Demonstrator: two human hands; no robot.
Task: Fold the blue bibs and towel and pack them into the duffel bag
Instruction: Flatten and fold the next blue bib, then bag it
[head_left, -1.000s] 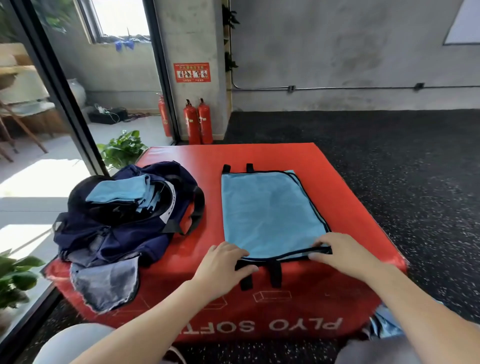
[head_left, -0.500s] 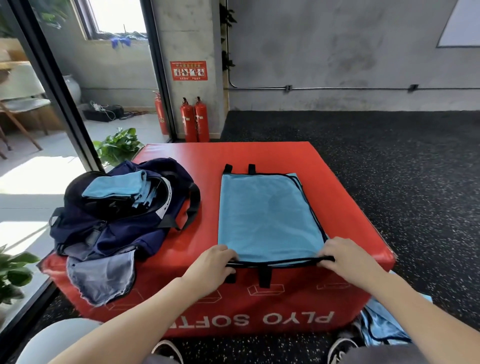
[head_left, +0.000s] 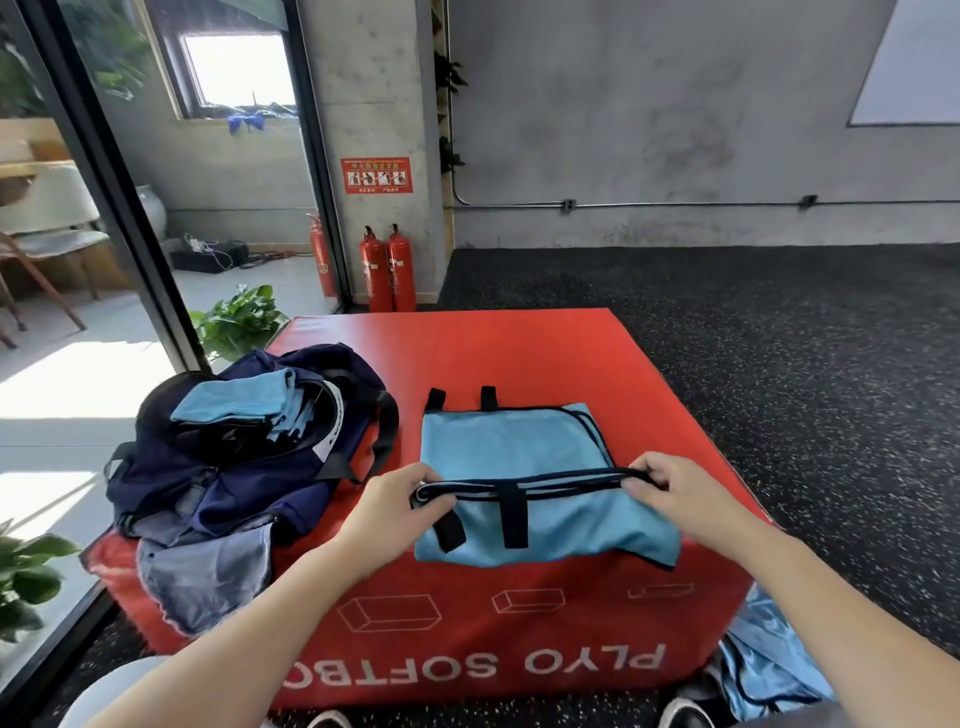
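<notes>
While both hands lift the near edge of the blue bib, the scene reads as follows.

Left hand (head_left: 397, 501): its grip is clenched on the near-left corner of the bib's black-trimmed edge, fingers curled round the folded cloth, raised a little above the red surface.

Right hand (head_left: 670, 486): its grip pinches the same black-trimmed edge at the near-right end, thumb and fingers closed on the trim.

Blue bib (head_left: 511, 447): light blue with black binding, spread on the right half of the red plyo box; its far part lies flat, with two black tabs sticking out at the far edge. The near edge is held up between the two hands, and a flap of blue cloth hangs below that edge, down over the box's front lip. Two black straps dangle across the flap.

Duffel bag (head_left: 244, 478): dark navy, slumped on the left part of the box, its mouth open. It lies near the bib but apart from it; one black strap trails toward the bib.

Folded blue cloths (head_left: 234, 402): stacked inside the open mouth of the bag, light blue like the bib.

Red plyo box (head_left: 519, 348): serves as the worktop; white lettering runs upside down along its front face.

More blue cloth (head_left: 769, 670): crumpled on the floor at the box's near-right corner.

Fire extinguishers (head_left: 388, 270): red, standing against the concrete pillar beyond the box.

Potted plant (head_left: 236, 322): green leaves just behind the box's far-left corner.
</notes>
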